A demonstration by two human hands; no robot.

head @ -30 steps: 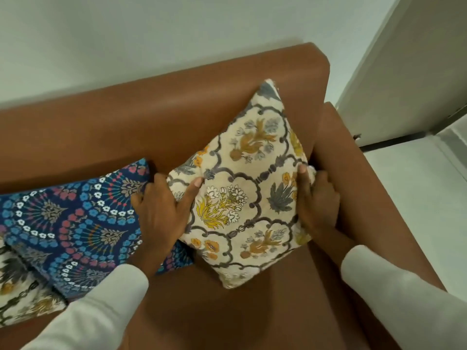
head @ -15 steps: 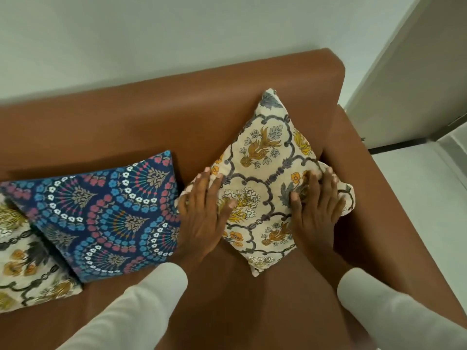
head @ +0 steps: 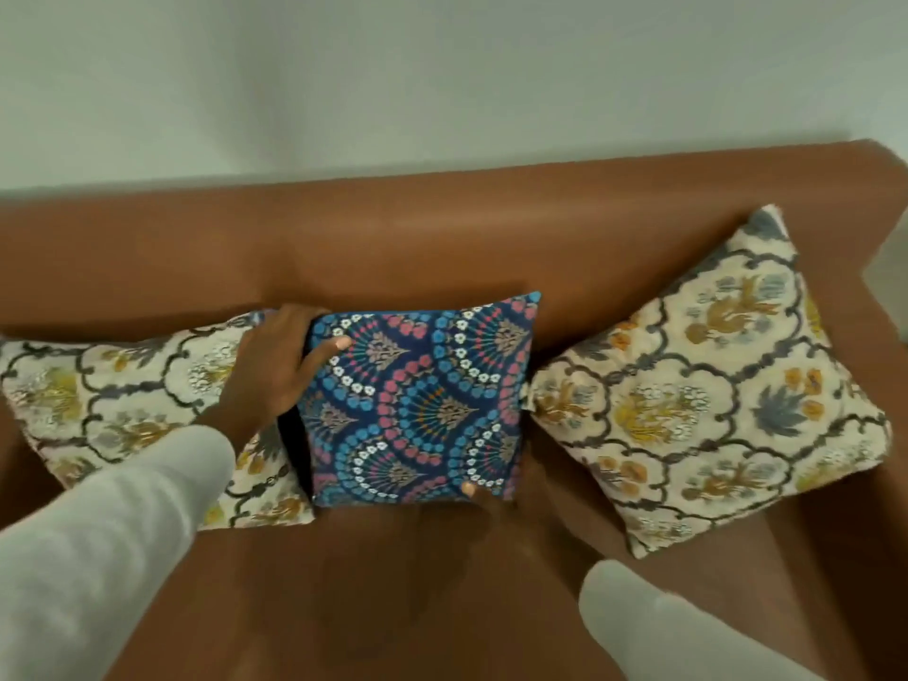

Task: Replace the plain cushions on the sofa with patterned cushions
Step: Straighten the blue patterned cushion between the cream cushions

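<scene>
Three patterned cushions lean on the back of the brown sofa point(head: 442, 228). In the middle is the blue cushion point(head: 422, 400) with pink and white fan motifs. My left hand point(head: 280, 366) grips its upper left edge, thumb on the front. My right hand point(head: 496, 503) holds its lower right corner from below, mostly blurred against the seat. A cream floral cushion point(head: 712, 385) rests at the right, set like a diamond and free of my hands. Another cream floral cushion point(head: 113, 400) lies at the left, partly hidden by my left sleeve.
A pale wall point(head: 442, 81) rises behind the sofa. The sofa's right armrest point(head: 884, 248) shows at the frame's right edge. Brown seat point(head: 393, 582) fills the foreground between my white sleeves. No plain cushion is in view.
Both hands left the right cream cushion, which now rests alone. They moved left onto the blue cushion and took hold of it. The view swung left, revealing the left cream cushion.
</scene>
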